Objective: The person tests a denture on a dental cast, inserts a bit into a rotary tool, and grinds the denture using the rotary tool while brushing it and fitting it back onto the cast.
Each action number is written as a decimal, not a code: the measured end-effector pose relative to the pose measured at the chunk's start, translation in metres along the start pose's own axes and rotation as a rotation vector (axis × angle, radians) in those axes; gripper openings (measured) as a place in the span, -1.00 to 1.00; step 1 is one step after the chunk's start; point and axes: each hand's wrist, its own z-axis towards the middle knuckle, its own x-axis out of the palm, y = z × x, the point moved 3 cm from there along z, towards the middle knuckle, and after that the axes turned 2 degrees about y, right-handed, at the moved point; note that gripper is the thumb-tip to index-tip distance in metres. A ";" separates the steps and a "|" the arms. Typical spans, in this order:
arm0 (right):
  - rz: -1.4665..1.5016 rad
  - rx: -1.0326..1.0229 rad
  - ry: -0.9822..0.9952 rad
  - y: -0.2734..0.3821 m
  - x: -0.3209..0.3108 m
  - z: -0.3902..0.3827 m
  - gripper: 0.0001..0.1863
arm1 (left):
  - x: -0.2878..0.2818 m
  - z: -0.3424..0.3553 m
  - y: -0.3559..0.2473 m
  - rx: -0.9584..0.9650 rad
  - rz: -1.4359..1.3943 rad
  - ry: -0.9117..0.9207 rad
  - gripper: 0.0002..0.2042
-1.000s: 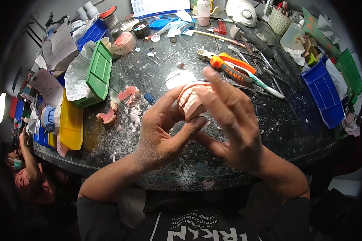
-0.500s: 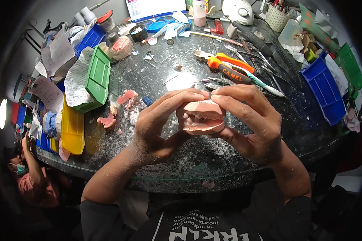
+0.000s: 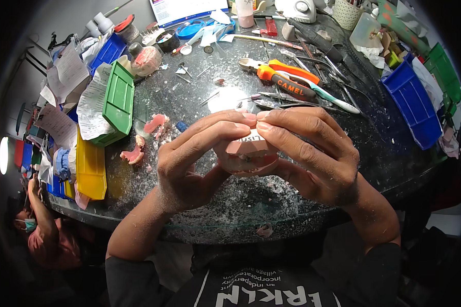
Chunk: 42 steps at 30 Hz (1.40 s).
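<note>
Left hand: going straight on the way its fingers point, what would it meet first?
The left hand would likely meet the right hand first, facing it across the top of the pink dental model; depth leaves any contact unclear.

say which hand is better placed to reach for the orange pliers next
Likely the right hand: it is nearer the pliers, which lie just beyond it, while the left hand is farther off. Both hold the pink dental model, so the right would need freeing first.

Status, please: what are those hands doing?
Left hand, right hand: both gripping pink dental model. Held over dusty black tabletop. Orange-handled side cutters beyond, seemingly not in the way.
</note>
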 end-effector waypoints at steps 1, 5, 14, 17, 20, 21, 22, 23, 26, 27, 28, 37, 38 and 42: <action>0.000 -0.009 -0.011 0.001 0.000 0.000 -0.47 | -0.001 0.001 -0.002 0.019 0.026 0.001 -0.58; -0.036 -0.014 -0.003 0.005 -0.004 0.002 -0.50 | -0.001 0.001 -0.006 0.068 0.068 -0.030 -0.62; -0.046 -0.033 0.003 0.006 -0.003 0.003 -0.52 | -0.003 0.002 -0.008 0.180 0.145 -0.045 -0.61; -0.024 -0.030 -0.001 0.002 -0.001 0.002 -0.50 | -0.004 0.002 -0.009 0.118 0.152 -0.022 -0.57; 0.019 -0.007 0.002 -0.001 0.001 0.002 -0.48 | -0.003 -0.001 -0.006 0.031 0.150 0.051 -0.53; 0.011 -0.011 0.006 -0.002 0.002 0.002 -0.48 | -0.002 -0.002 -0.007 0.031 0.150 0.051 -0.53; 0.002 -0.014 0.010 -0.002 0.002 0.002 -0.47 | -0.001 -0.003 -0.006 -0.017 0.114 0.053 -0.52; 0.002 -0.014 0.010 -0.001 0.001 0.002 -0.47 | 0.000 -0.004 -0.005 -0.065 0.077 0.055 -0.52; -0.004 0.001 0.032 -0.001 0.000 0.002 -0.49 | 0.000 -0.005 -0.003 -0.103 0.046 0.086 -0.52; 0.008 0.011 0.031 0.000 0.000 0.002 -0.51 | 0.000 -0.005 -0.004 -0.104 0.047 0.085 -0.52; 0.018 0.021 0.030 0.000 0.000 0.002 -0.54 | 0.001 -0.005 -0.004 -0.117 0.035 0.085 -0.53; 0.011 0.131 0.149 -0.002 -0.006 0.002 -0.57 | 0.002 -0.012 0.001 -0.252 -0.173 0.099 -0.43; 0.011 0.131 0.149 -0.003 -0.006 0.001 -0.57 | 0.004 -0.014 0.003 -0.299 -0.265 0.063 -0.41; 0.216 0.303 0.181 -0.015 0.005 -0.003 -0.61 | 0.011 -0.016 0.006 -0.831 -0.778 0.063 -0.57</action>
